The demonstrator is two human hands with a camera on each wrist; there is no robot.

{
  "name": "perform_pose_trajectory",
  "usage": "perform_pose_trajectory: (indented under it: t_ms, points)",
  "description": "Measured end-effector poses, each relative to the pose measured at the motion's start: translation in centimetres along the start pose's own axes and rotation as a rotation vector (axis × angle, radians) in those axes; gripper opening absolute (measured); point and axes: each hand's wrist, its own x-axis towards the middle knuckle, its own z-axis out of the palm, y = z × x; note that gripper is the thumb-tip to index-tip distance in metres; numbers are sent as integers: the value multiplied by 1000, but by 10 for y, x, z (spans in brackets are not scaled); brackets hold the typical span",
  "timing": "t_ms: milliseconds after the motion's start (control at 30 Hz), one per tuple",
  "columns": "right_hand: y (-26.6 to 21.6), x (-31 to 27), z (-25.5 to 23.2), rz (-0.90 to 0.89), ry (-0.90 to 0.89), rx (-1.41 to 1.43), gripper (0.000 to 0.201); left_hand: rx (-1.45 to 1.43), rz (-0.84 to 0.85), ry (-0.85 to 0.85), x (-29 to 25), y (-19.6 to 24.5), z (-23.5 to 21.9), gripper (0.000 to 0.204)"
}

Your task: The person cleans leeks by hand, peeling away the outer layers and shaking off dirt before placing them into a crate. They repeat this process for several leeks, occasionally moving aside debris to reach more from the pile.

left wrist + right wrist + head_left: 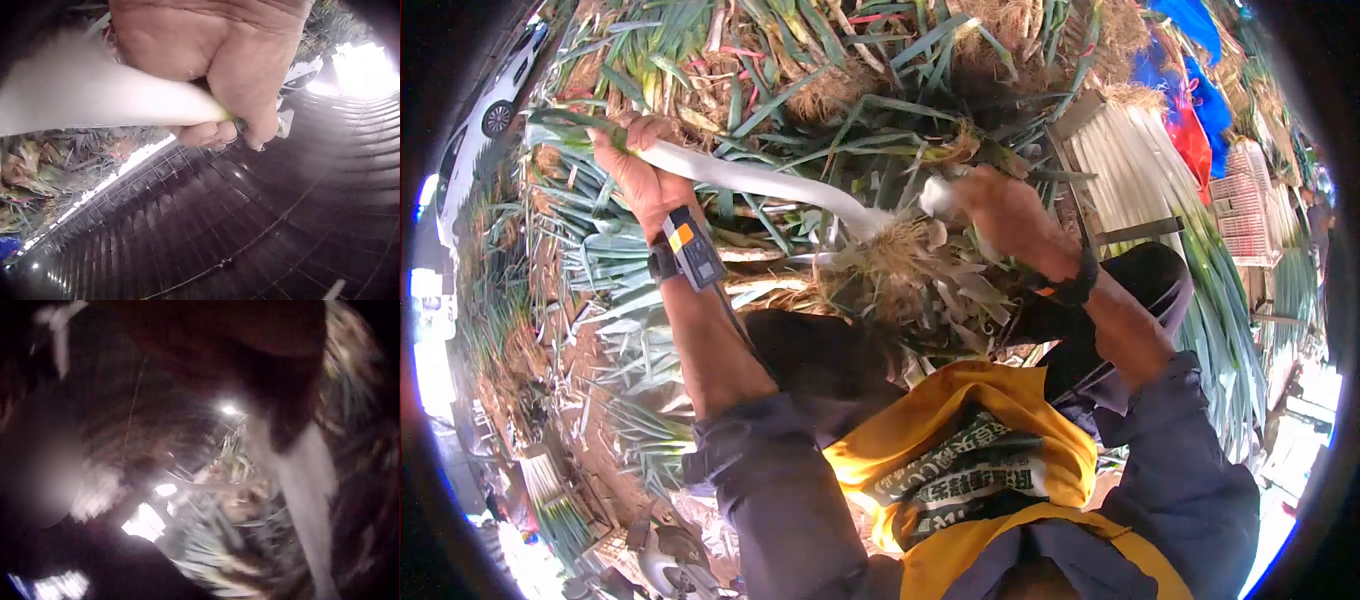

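Note:
A long white-stemmed leek (770,185) lies across the head view, its green end at the left and its bushy roots (897,245) near the middle. My left hand (643,175) grips it where white turns to green; in the left wrist view the thumb and fingers (203,132) curl round the stem (125,103). Right of the roots is my right hand (1017,222), blurred, with curled fingers pinching a whitish strip of leek skin (938,198). That pale strip (306,494) hangs down from the hand in the right wrist view. The right fingertips are mostly hidden.
Unpeeled leeks with roots (830,95) are heaped ahead and to the left. A bundle of clean white leeks (1135,160) lies at the right in a frame. Loose peelings (960,290) gather beneath the hands. A pink basket (1242,205) and parked car (495,115) stand farther off.

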Motion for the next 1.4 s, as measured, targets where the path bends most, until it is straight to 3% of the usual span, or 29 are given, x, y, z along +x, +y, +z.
perform_pose_trajectory:
  t_ms: [33,67,133,167,233,267,333,367,467,533,567,633,667,700,800,833,933,1000,1067,1133,1167,1267,1333,1400]
  points:
    - [-5,-5,-5,155,-190,131,39,-30,-18,-9,3,4,-6,34]
    - [-12,-1,-11,104,-59,251,41,150,123,-12,-6,-5,10,32]
    - [-25,6,-20,-6,202,488,46,82,5,-61,-1,2,0,35]
    - [-37,14,-42,-3,114,662,49,129,43,-33,-2,0,1,34]
    - [-51,26,-43,-176,124,714,52,158,96,11,-1,-2,4,34]
    - [-55,31,-44,-266,130,734,54,83,69,-2,9,7,-19,36]
    - [-61,33,-26,-227,-97,1361,64,26,-16,32,10,10,-22,39]
    - [-70,36,-26,-150,-222,1843,65,22,-16,37,9,10,-24,40]
    - [-88,31,-33,-7,-149,1860,58,-52,-61,33,8,10,-27,43]
    - [-80,21,13,27,-13,1607,52,-61,-54,91,16,20,-39,44]
    - [-78,18,41,63,-9,1937,47,21,-14,108,16,19,-35,44]
    - [-61,3,46,-345,214,691,44,182,71,155,9,16,-28,44]
    - [-56,-2,47,-498,296,54,42,240,66,91,6,18,-35,42]
    - [-61,5,11,-224,-531,198,22,347,161,176,2,14,-27,40]
    - [-33,-18,10,-43,-433,96,14,622,351,315,-1,-8,-3,36]
    - [-21,-15,12,-379,-5,11,14,709,400,359,-7,-12,3,36]
    - [-37,16,-18,4,304,209,20,834,453,388,-11,-29,17,40]
    - [-66,28,-30,-59,343,125,27,834,477,407,-12,-38,21,37]
    - [-89,31,-31,-65,289,34,33,693,353,366,-13,-37,21,33]
    - [-103,31,-25,-17,144,-55,36,684,344,311,-12,-38,17,32]
    - [-101,33,-19,-143,286,-217,34,683,344,285,-10,-36,12,31]
    - [-102,34,-10,-93,100,-30,43,612,285,389,-2,-28,-4,29]
    - [-97,36,-2,-183,251,-105,44,574,259,437,-1,-27,-5,26]
    - [-95,37,-2,-201,271,-136,46,529,249,438,0,-26,-9,24]
